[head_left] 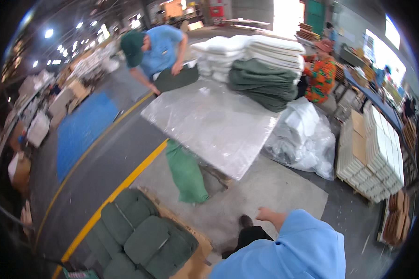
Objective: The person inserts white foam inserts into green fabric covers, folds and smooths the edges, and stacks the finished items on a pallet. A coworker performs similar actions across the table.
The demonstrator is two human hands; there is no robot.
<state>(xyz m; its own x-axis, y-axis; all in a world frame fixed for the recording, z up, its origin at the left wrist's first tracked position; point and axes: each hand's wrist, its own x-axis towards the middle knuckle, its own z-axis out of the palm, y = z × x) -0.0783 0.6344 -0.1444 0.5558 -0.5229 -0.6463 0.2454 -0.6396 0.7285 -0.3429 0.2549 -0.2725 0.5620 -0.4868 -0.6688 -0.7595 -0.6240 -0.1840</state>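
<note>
Our right hand (267,215) reaches from a blue sleeve (307,239) at the near middle; we cannot tell how far its fingers open or whether it holds anything, and our left hand is out of view. Dark green cushions (146,239) lie on cardboard (196,260) to its left, well apart. Beyond our right hand stands a plastic-covered table (219,121), its near corner closest, a soft white stack (274,52) at its far side

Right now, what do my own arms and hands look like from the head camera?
Only your right arm shows, in a loose, plain light blue sleeve that leaves its lower part bare. I see no glove on the right hand, and no cables or markings. Your left hand is out of view.
</note>
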